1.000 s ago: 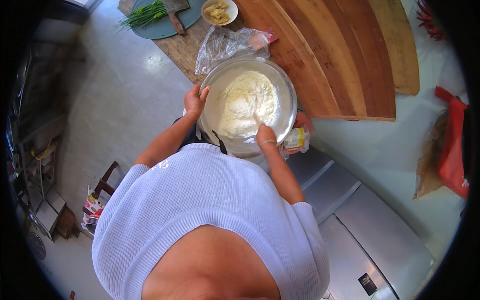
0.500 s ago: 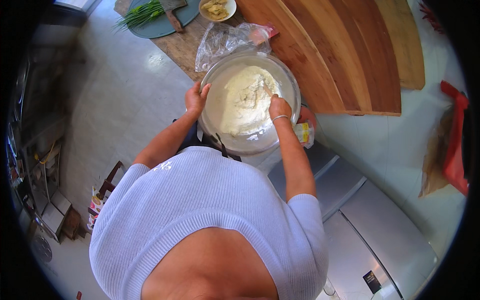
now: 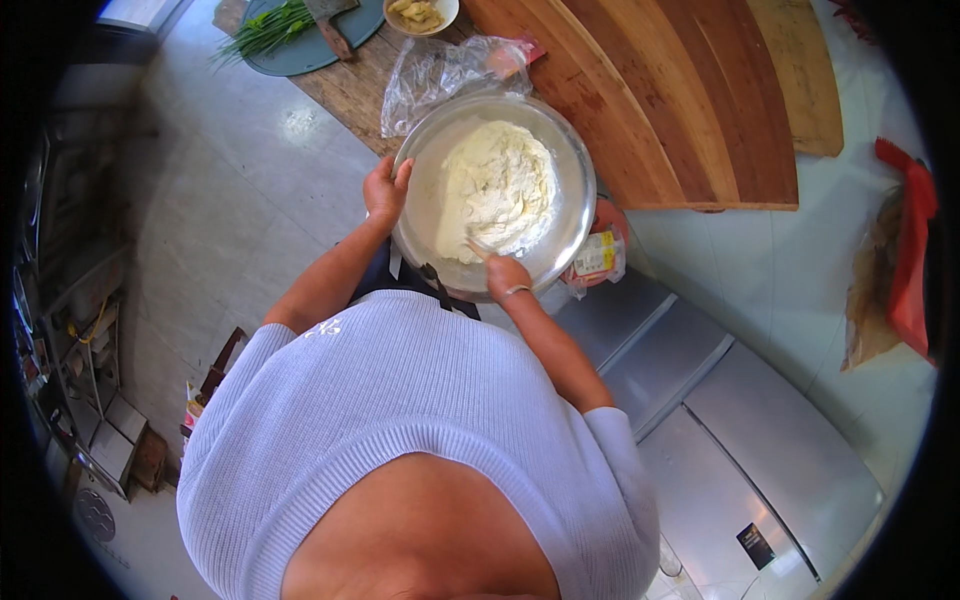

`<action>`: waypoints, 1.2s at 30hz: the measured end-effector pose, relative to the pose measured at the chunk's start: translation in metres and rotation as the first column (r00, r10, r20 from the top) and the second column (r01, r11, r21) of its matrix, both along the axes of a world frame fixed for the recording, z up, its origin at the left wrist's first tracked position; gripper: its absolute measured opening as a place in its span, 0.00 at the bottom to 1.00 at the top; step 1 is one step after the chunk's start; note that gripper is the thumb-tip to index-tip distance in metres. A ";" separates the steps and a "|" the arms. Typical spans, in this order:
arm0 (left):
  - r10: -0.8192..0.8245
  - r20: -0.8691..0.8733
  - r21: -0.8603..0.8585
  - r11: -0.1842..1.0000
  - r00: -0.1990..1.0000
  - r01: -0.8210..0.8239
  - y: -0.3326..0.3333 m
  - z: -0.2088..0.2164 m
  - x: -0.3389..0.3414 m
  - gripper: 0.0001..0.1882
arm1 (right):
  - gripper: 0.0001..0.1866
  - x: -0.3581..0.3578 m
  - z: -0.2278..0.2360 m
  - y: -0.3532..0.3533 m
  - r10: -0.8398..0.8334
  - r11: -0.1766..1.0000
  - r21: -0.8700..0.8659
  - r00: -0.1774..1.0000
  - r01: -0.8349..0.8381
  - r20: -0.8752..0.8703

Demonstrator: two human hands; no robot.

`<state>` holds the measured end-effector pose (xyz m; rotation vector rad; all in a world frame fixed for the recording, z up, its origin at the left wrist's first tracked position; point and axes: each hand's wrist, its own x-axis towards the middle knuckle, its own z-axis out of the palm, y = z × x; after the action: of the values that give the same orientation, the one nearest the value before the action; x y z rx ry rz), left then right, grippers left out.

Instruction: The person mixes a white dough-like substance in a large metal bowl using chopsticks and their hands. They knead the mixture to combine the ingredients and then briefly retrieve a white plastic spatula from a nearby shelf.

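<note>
A wide metal bowl (image 3: 421,225) holds a mound of pale, crumbly flour (image 3: 505,180), partly clumped toward its middle. At the bowl's left rim, my left hand (image 3: 385,190) grips the edge, thumb raised on the inner side. My right hand (image 3: 508,277) is closed round a pair of pale wooden chopsticks (image 3: 480,247) at the near side of the bowl. Their tips reach into the flour's near edge; most of their length is hidden by the hand, so their exact shape is hard to make out.
Beyond the bowl lies a crumpled clear plastic bag (image 3: 440,80). Farther left, a cleaver (image 3: 328,22) and green chives (image 3: 270,30) rest on a round board (image 3: 290,62). A small bowl (image 3: 450,12) holds yellowish pieces. Wooden boards (image 3: 640,100) extend right, above a packet (image 3: 597,258).
My right hand has swept the chopsticks from the flour's right side toward the near side of the bowl. My left hand stays on the rim.
</note>
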<state>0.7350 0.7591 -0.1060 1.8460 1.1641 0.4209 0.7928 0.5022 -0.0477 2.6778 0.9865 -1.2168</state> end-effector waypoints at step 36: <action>-0.014 -0.015 -0.071 0.997 1.000 0.013 0.001 0.020 0.006 0.16 | 0.12 0.130 0.011 -0.031 -0.010 0.963 -0.253 0.945 0.097 0.328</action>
<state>0.7405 0.7600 -0.0858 1.7976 1.1624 0.3539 0.9228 0.4713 -0.0369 2.5869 0.6548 -0.8057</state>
